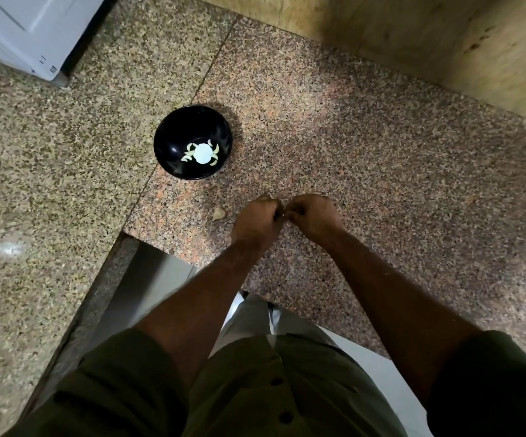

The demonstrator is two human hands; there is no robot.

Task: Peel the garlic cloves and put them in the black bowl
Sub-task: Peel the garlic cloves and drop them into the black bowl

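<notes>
Closest to you, your olive shirt point(255, 389) fills the lower view, both bare forearms reaching out over the granite counter point(381, 152). Your left hand point(260, 220) and right hand point(313, 216) meet knuckle to knuckle, fingers curled inward around something small between them; you cannot tell what it is, since the fingers hide it. Just left of your left hand, an unpeeled clove point(219, 213) lies on the counter. Farther out sits the bowl point(173, 134), upright, holding several peeled cloves point(188, 152) around a white round spot at its bottom. Beyond, at the far left, stands a white appliance point(25, 29).
</notes>
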